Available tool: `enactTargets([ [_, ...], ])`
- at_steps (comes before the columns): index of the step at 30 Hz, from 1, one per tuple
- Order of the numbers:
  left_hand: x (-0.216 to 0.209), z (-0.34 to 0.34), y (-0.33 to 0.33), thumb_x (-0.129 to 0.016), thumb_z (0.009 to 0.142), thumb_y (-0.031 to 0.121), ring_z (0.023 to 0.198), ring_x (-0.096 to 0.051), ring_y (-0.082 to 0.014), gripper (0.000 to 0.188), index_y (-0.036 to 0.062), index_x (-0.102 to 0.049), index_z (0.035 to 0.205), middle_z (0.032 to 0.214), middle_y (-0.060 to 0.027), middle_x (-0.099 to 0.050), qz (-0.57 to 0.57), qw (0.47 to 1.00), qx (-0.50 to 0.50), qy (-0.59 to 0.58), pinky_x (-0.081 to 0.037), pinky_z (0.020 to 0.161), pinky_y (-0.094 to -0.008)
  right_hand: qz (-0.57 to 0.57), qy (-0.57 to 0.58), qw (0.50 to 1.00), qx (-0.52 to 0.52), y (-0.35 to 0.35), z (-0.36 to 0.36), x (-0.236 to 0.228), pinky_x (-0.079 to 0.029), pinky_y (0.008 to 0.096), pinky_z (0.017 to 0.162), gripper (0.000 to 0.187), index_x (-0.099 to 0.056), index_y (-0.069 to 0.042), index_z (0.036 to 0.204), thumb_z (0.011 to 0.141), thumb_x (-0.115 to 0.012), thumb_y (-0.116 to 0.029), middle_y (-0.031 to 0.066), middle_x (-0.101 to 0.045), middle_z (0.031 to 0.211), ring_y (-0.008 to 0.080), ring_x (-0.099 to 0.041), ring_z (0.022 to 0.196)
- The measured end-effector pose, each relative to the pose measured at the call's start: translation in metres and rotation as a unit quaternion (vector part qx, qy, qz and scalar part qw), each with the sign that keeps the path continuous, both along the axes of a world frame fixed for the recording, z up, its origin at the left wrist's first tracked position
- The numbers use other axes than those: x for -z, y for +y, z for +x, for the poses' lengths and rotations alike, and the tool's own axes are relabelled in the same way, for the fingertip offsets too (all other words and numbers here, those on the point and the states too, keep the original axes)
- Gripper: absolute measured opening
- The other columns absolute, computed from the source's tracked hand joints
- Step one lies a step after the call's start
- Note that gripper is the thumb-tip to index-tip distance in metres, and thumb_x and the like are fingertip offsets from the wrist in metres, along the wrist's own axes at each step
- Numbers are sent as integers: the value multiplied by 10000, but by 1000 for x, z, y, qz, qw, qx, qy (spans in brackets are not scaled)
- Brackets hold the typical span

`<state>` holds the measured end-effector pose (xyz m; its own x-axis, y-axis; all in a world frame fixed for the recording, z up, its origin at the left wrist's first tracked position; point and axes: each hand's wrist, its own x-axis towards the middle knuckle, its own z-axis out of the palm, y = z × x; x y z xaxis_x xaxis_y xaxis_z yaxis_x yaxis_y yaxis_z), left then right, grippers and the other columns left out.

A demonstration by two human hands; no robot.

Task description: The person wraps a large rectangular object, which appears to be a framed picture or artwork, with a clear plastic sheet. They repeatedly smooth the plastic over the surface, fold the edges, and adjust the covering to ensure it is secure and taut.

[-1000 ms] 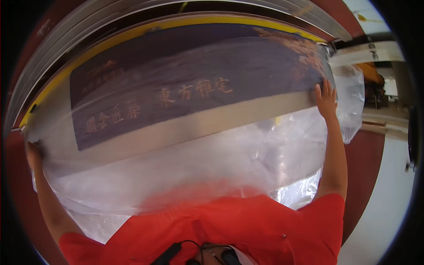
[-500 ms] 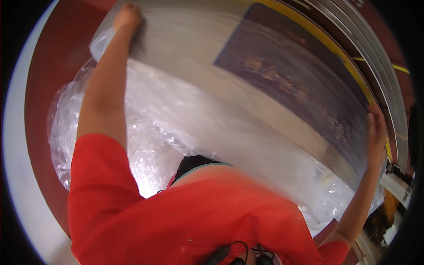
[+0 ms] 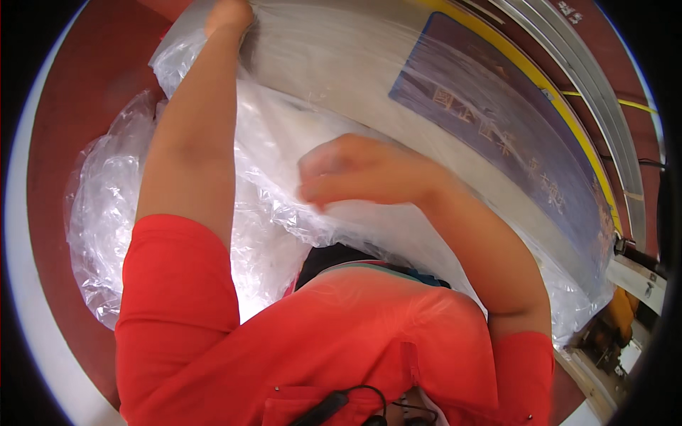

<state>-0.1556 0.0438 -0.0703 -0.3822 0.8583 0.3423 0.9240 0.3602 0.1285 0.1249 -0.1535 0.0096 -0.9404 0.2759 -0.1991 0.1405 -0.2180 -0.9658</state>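
My left grip [image 3: 231, 15] rests at the long grey-and-blue panel [image 3: 455, 117], slanting down rightward; right grip [image 3: 348, 170] curls above clear plastic film [image 3: 270, 188]. I can't tell either's closure.

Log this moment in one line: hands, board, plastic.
Board: grey, dark panel; plastic: clear, crumpled at left; left hand: at board's left end; right hand: half-curled over plastic, blurred

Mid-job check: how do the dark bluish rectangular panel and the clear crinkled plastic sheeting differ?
Colour: the dark bluish rectangular panel carries pale characters; the clear crinkled plastic sheeting is whitish with bright glints.
Shape: the panel has clean edges; the sheeting is bunched and creased.
Hands: no hand is in front of the panel; the bare right hand is in front of the sheeting.
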Motion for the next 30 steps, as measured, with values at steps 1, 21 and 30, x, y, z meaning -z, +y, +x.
enactTargets([
  [1, 4, -7, 2, -384, 812, 272, 909, -522, -312, 324, 11, -499, 966, 974, -185, -540, -2, 1000, 9, 10, -409, 781, -398, -72, 79, 993, 47, -4, 21, -17, -384, 274, 697, 305, -547, -11, 712, 753, -501, -310, 46, -539, 730, 147, -483, 744],
  [21, 58, -78, 73, -336, 811, 222, 924, -491, -366, 317, 7, -520, 952, 981, -240, -503, -42, 994, 90, 53, -391, 804, -395, 122, -158, 366, 909, -290, 513, -85, -466, 313, 655, 446, -478, -19, 1009, 797, -419, -407, 100, -547, 888, 202, -546, 734],
  [30, 76, -171, 123, -379, 802, 249, 869, -508, -385, 323, 0, -538, 931, 936, -241, -531, 64, 991, 110, 43, -412, 758, -387, 335, -826, -14, 452, -280, 586, -158, -445, 394, 691, 375, -497, -68, 1030, 667, -487, -163, 156, -573, 916, 308, -562, 816],
])
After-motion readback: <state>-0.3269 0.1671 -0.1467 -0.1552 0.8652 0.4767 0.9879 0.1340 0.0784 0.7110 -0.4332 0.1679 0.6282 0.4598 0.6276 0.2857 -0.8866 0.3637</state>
